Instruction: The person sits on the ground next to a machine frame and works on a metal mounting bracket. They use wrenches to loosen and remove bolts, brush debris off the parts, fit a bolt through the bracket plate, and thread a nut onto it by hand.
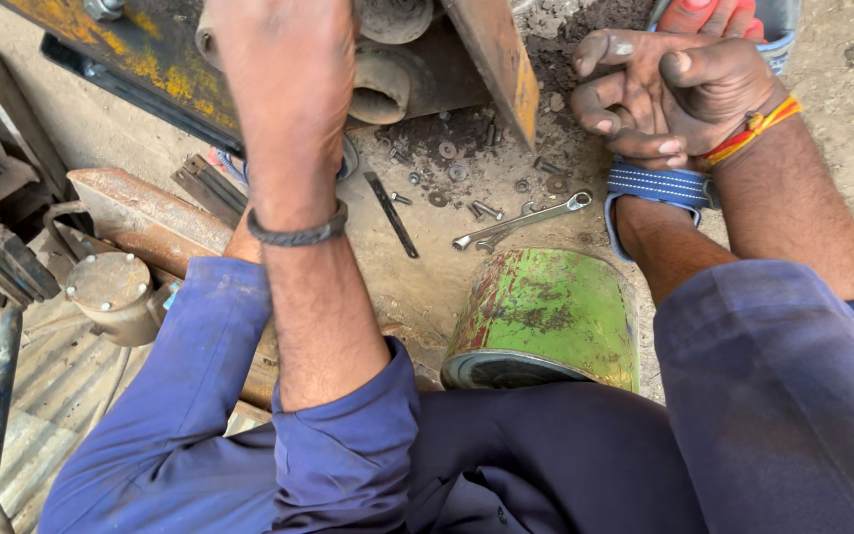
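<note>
My blue sleeve (pixel 348 445) fills the foreground, running up to my left hand (pixel 284 89), which reaches to the yellow, rusted machine part (pixel 150 59); I cannot tell its grip from behind. My right hand (pixel 684 89) rests curled loosely on my foot, holding nothing. A spanner (pixel 521 221) lies on the ground just above the green can (pixel 546 316), among washers and bolts (pixel 447 168).

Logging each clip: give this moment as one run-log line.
left hand: raised at rusty yellow machine, grip hidden | right hand: empty, resting by ankle strap | ground: spanner, bolts, green drum
</note>
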